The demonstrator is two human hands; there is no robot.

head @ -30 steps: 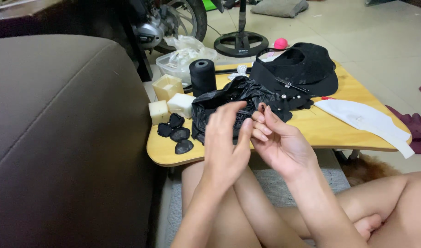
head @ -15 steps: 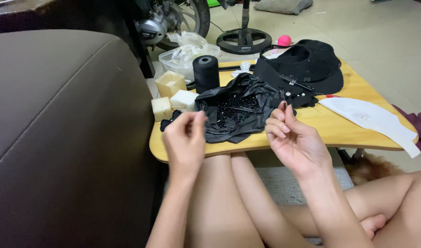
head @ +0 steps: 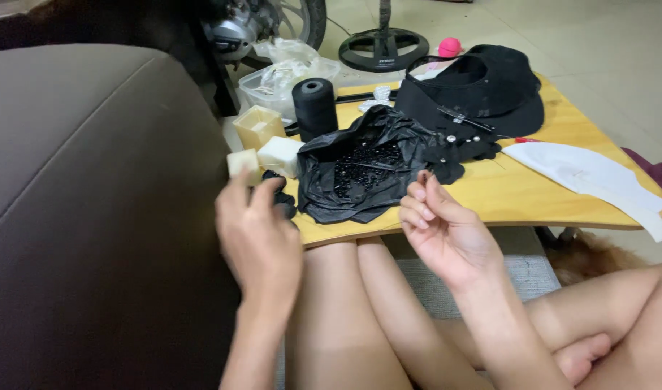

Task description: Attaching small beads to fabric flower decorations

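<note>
My left hand (head: 257, 235) is raised at the lower left of centre, blurred, fingers loosely curled and holding nothing I can make out; it sits right in front of the small black pieces (head: 280, 198) at the near left edge of the counter (head: 533, 191). My right hand (head: 446, 235) hovers at centre with fingertips pinched together, though I cannot tell whether anything tiny is between them. The black plastic bag (head: 367, 170) of beads lies open just above and between both hands, its long axis running left to right across the frame; the right hand is a little nearer its open mouth. Behind it stand a black thread spool (head: 314, 107) and cream blocks (head: 269, 141); a black cap (head: 482, 90) and a white brim piece (head: 591, 177) lie to the upper right. The counter is low yellow wood over my bare legs, a brown sofa (head: 85, 217) fills the left, and pale floor tiles show beyond.
</note>
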